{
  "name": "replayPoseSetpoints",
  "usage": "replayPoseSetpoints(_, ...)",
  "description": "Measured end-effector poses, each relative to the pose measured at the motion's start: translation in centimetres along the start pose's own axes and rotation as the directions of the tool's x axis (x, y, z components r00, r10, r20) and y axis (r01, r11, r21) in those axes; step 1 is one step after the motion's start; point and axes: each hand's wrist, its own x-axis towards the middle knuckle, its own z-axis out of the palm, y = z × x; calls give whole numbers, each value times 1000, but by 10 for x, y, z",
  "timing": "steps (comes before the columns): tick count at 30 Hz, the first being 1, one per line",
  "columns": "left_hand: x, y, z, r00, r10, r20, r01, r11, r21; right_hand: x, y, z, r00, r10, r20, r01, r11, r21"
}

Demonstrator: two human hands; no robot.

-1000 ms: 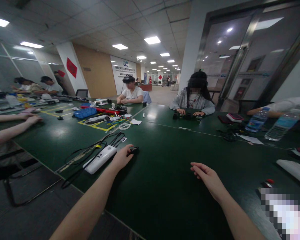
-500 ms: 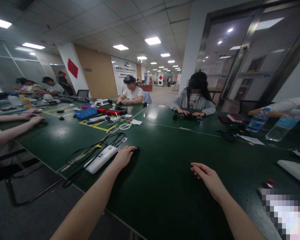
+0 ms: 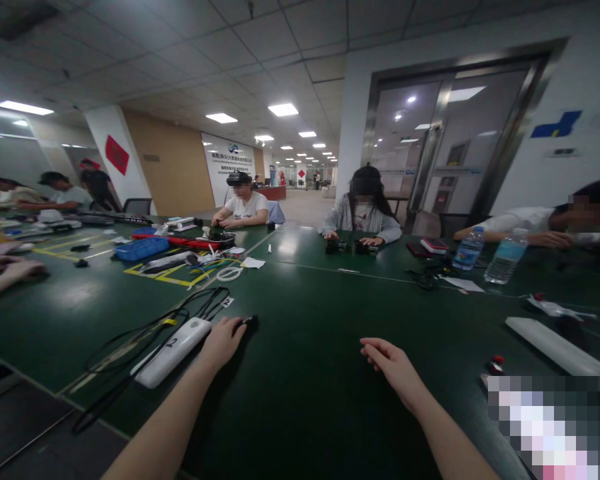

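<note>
Beside the white power strip [image 3: 173,351] marked 2, my left hand [image 3: 223,343] rests on the green table [image 3: 300,400], its fingers closed on a small black object [image 3: 251,323]. Most of that object's near end is covered by the fingers. My right hand [image 3: 391,363] is held over the table to the right, fingers curled together with the thumb alongside; its palm side is hidden, and whether anything is in it cannot be made out. Black cables [image 3: 125,360] loop around the power strip.
A blue basket [image 3: 143,249] and a white cable coil [image 3: 229,274] lie ahead left. Two water bottles [image 3: 469,249] stand at the right, near a long white object [image 3: 555,343]. People sit across the table and at both sides.
The view has turned to the right, so things appear further left. A person at the far right has come more into view. Both hands keep much the same pose.
</note>
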Motion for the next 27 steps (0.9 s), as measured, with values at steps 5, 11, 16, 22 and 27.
replayPoseSetpoints(5,2,-5,1,996,-10,-85,16,997,70,2,7,-1,999,-31,18,31,999,7)
replayPoseSetpoints(11,4,-5,2,995,-93,47,98,989,-114,-1,3,0,1000,-19,16,19,1000,3)
replayPoseSetpoints(16,2,12,3,992,-118,50,126,965,-231,-4,-1,0,1000,-20,14,20,1000,18)
replayPoseSetpoints(22,-15,107,21,967,140,212,-48,920,-390,-7,-4,-1,999,-27,-20,30,992,125)
replayPoseSetpoints(27,-34,183,50,903,320,288,-100,807,-582,-5,-3,1,994,-45,-98,63,978,198)
